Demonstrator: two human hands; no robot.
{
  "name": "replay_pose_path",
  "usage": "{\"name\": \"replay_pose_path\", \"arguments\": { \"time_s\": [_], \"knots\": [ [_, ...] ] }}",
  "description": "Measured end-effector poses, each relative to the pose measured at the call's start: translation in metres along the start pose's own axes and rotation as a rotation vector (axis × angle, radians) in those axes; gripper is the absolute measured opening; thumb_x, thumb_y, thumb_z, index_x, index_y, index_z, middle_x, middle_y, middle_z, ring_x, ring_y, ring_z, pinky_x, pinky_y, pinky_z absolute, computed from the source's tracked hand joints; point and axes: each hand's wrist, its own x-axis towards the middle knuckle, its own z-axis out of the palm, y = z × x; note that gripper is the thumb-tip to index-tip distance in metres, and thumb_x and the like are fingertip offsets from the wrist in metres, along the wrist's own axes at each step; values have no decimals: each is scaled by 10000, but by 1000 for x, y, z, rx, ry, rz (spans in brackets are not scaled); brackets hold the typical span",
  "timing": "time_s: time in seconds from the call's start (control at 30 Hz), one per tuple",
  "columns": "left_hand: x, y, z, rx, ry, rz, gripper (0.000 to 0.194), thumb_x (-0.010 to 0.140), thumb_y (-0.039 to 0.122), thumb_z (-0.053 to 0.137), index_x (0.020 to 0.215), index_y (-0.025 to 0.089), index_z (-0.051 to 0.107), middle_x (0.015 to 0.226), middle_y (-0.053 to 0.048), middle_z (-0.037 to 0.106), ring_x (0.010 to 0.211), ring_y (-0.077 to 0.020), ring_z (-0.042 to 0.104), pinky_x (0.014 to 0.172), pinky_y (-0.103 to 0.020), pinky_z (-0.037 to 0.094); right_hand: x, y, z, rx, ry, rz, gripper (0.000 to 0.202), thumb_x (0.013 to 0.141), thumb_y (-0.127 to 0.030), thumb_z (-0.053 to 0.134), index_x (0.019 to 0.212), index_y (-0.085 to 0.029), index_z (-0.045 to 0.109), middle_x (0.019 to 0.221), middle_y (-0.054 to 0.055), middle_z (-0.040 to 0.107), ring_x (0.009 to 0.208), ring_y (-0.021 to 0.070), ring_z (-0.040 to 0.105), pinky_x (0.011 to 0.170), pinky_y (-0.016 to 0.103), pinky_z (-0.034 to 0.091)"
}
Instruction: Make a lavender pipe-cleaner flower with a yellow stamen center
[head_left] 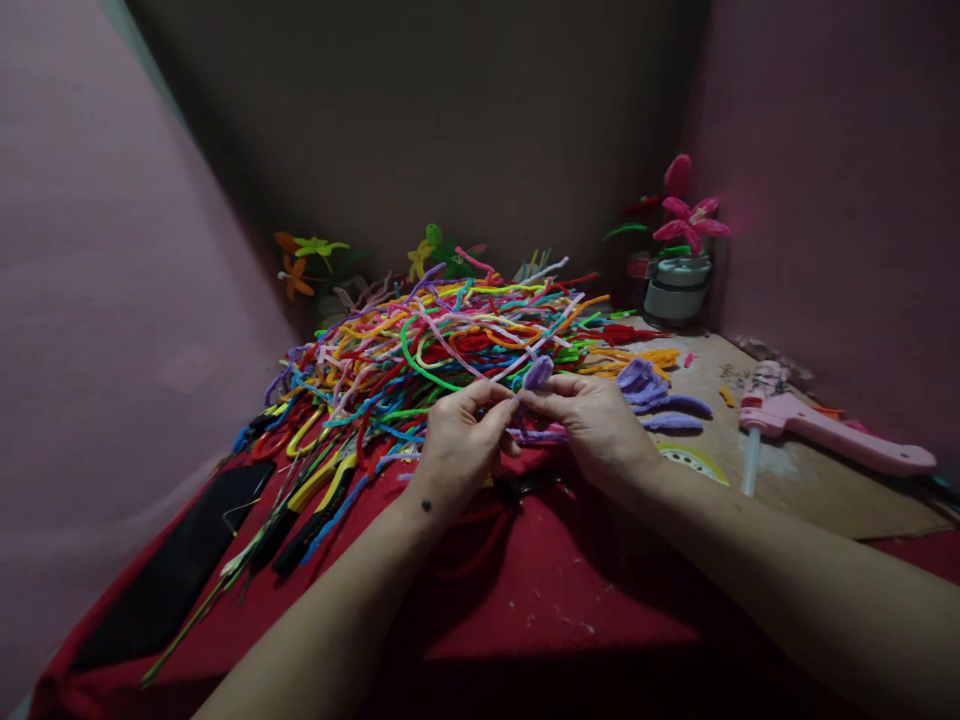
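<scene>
A small purple pipe-cleaner petal stands up between my two hands, over the near side of a heaped pile of coloured pipe cleaners. My right hand pinches the petal near its base between thumb and finger. Close against it, the fingertips of my left hand are pinched at the petal's lower end, where the stem is mostly hidden by the fingers. Several finished purple petals lie just beyond my right hand on a board.
Yellow-and-black pliers, green stem wires and a black phone-like slab lie at left on the red cloth. At right, a pink glue gun rests on the board. A pot with pink flowers stands behind.
</scene>
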Motion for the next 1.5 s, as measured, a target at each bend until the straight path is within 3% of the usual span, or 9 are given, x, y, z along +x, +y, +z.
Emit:
{"name": "replay_pose_path", "arguments": {
  "time_s": [0.13,0.23,0.4,0.7,1.03,1.17,1.27,1.37,1.5],
  "knots": [
    [-4,-10,5,568,230,543,140,799,196,493,714,147,593,672,-32,588,607,-118,554,555,-218,413,-1,1,2,33,20,24,123,544,-195,714,580,-117,626,532,-24,564,512,79,479,551,238,376],
    [-5,-14,5,852,284,748,154,812,162,465,703,146,574,688,-36,584,589,-113,535,519,-217,374,-1,4,2,125,-6,86,142,535,-199,714,611,-123,623,561,-15,581,539,100,517,588,260,409],
    [-3,-11,0,782,291,713,115,806,159,477,724,149,557,685,-28,559,601,-107,524,545,-206,388,2,6,-1,161,-115,102,132,586,-229,679,649,-122,632,618,11,606,568,113,541,618,278,432],
    [1,-2,-5,533,204,571,99,764,130,521,679,154,565,625,2,545,569,-91,504,554,-197,390,3,-9,-2,-140,-130,-2,42,604,-139,552,590,-125,589,522,0,566,463,94,491,474,234,386],
    [-11,-11,5,1090,229,842,171,817,145,447,710,151,580,657,-36,557,529,-121,487,490,-248,320,1,0,1,-124,-50,-22,41,594,-133,538,556,-130,552,516,-43,494,491,70,413,488,218,319],
    [-7,-5,2,728,181,661,166,818,151,449,850,155,612,822,-64,595,713,-141,553,632,-242,411,5,4,-2,-32,-2,12,109,576,-186,647,557,-133,554,529,-41,515,513,78,444,528,228,350],
    [0,1,-6,148,120,305,137,800,232,508,779,162,623,805,-41,606,755,-142,563,697,-249,437,5,1,-1,-1,-46,-42,102,602,-216,662,613,-132,607,567,-28,559,534,82,475,564,233,380],
    [7,0,-13,-319,-77,-61,164,743,306,591,765,148,631,709,-19,615,652,-125,558,651,-252,441,3,-2,0,5,-110,-103,74,633,-212,646,656,-141,643,608,-16,594,581,94,513,621,249,415],
    [10,-5,-14,-569,-244,-210,145,701,260,639,699,115,650,661,-25,625,621,-105,558,669,-239,434,1,-3,-1,-73,-151,-188,65,676,-190,608,648,-152,653,613,-13,594,599,106,525,658,274,430]
  ]
}}
